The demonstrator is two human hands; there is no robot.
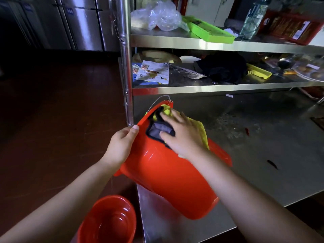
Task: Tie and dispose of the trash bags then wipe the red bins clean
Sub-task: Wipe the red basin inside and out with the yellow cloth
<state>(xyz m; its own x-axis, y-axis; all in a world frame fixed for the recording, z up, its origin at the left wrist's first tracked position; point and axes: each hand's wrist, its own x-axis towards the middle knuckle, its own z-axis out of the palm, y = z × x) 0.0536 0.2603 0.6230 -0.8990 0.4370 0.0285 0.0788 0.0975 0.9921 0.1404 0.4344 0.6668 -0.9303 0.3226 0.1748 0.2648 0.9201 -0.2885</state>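
Observation:
A red bin (168, 176) lies tilted on its side on the steel table, mouth facing away toward the shelves. My left hand (121, 146) grips its rim on the left side. My right hand (182, 134) presses a yellow and grey cloth (199, 130) flat against the bin's rim and mouth. The cloth drapes over the upper edge. A thin wire handle (160, 99) arcs over the bin's far edge. A second red bin (108, 221) stands upright on the floor at lower left, with nothing visible inside it.
The steel table (263, 155) carries scattered crumbs and two small dark scraps. A chrome post (126, 67) stands just left of the bin. Steel shelves (210, 43) behind hold plastic bags, green trays, papers, a bottle and a red crate. Dark red floor lies to the left.

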